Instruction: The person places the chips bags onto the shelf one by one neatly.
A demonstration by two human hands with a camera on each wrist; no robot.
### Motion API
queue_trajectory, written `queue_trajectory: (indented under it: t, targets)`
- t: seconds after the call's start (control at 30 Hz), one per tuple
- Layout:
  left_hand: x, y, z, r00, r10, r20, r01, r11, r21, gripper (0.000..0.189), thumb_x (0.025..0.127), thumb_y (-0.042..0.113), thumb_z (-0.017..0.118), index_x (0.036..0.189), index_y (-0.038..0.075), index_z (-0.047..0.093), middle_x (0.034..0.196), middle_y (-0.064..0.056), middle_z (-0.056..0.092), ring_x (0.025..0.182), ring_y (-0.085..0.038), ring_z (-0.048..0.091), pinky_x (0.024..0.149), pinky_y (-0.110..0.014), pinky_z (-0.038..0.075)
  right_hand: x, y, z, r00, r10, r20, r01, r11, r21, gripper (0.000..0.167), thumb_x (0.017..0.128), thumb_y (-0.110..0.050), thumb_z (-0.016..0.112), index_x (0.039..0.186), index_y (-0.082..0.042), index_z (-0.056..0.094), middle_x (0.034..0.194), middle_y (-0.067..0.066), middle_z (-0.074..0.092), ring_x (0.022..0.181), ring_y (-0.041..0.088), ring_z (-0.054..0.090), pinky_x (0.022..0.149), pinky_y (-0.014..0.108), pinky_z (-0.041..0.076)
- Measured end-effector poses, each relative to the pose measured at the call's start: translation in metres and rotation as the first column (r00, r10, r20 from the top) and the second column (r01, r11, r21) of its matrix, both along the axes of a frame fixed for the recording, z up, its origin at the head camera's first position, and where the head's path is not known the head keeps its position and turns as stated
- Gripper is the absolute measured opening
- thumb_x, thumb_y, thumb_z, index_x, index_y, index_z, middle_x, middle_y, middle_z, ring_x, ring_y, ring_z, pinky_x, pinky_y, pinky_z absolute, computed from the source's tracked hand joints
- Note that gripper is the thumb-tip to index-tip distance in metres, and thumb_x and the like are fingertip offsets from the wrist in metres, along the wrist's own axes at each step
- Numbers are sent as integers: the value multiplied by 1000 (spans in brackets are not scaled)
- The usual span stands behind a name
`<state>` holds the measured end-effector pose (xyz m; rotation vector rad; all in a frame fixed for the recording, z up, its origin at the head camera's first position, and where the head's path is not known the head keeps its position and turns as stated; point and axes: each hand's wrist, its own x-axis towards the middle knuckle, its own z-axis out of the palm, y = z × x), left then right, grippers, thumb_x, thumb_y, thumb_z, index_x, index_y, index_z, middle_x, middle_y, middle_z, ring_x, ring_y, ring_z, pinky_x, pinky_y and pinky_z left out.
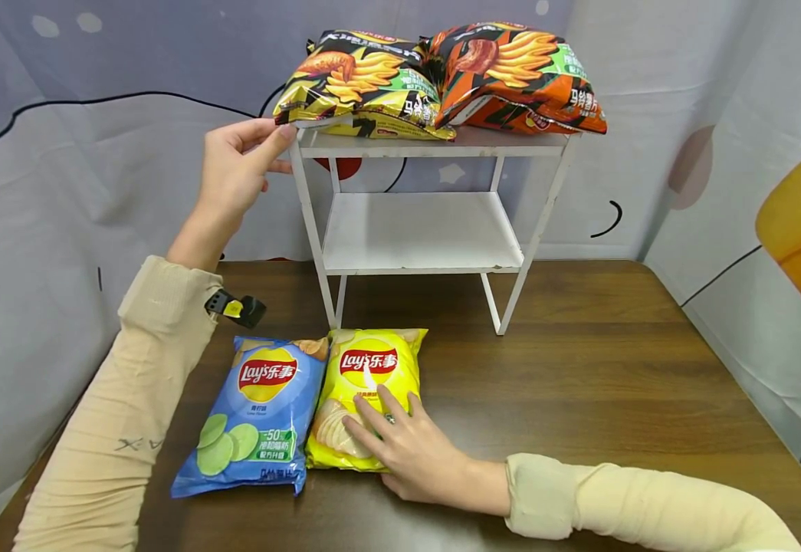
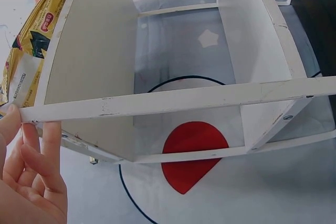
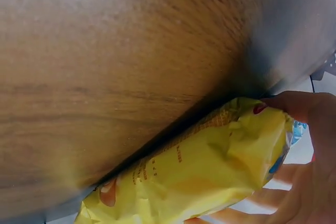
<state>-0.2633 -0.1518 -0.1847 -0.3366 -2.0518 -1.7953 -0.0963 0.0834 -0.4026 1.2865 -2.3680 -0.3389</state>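
Observation:
At the upper left my left hand (image 1: 238, 165) pinches the front left top corner of a white two-tier shelf rack (image 1: 428, 264), right beside the yellow-and-black chip bag (image 1: 359, 77). In the left wrist view the thumb lies on the corner and fingers are under the rail. My right hand (image 1: 421, 456) rests on a yellow Lay's chip bag (image 1: 379, 376), its fingers spread over the lower front. The thumb sits at the bag's end in the right wrist view. A blue Lay's chip bag (image 1: 255, 418) lies close along its left side.
An orange-and-black chip bag (image 1: 517, 77) leans against the yellow-and-black one on the rack's top. The rack stands on the back of a brown wooden table (image 1: 614, 383). Patterned fabric (image 1: 131, 192) hangs behind and at both sides.

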Motion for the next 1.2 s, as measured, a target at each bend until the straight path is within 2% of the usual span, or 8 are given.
queue_trajectory:
  t: [0.3,0.57,0.8,1.0,1.1,1.2]
  targets:
    - [0,0,0,1000,5,4,-5,1000,-5,20,88,23,71,101,9,73,81,12,67,57,-1,66,41,-16,32,5,0,-4,997,-52,63,56,996,-62,85,68,-49,79,141,-20,46,143,7,50,130,38,47,94,63,43]
    - [0,-1,0,1000,8,10,-8,1000,-10,21,88,24,71,102,8,73,81,13,67,57,-1,66,42,-16,32,3,-7,-11,992,-101,-72,99,994,-42,96,62,-58,82,143,-20,44,142,5,51,131,37,47,88,59,49]
    - [0,-2,0,1000,3,13,-3,1000,-21,22,88,24,70,103,8,72,81,13,66,58,-1,66,42,-16,32,2,-7,-14,989,-65,-132,57,997,-59,82,68,-46,79,139,-18,49,138,9,55,126,40,51,83,56,53]
    - [0,-1,0,1000,-6,19,6,1000,-15,21,89,24,70,103,9,72,80,13,67,58,-1,66,42,-16,32,1,-6,-14,983,-62,-173,51,996,-67,69,74,-34,76,137,-17,52,136,10,57,124,40,53,83,55,54]
    - [0,-1,1,1000,-5,22,5,1000,-16,20,88,25,70,102,10,72,80,13,67,58,-1,66,43,-16,32,0,-4,-14,979,-64,-192,48,995,-89,56,83,-25,68,136,-17,53,134,10,58,123,39,54,82,55,54]
    - [0,-1,0,1000,-3,26,4,1000,-14,19,88,25,70,101,11,73,80,13,67,59,-1,66,43,-16,32,-2,-3,-15,974,-66,-215,41,992,-117,42,94,-13,47,135,-20,53,133,10,59,123,38,55,81,54,55]
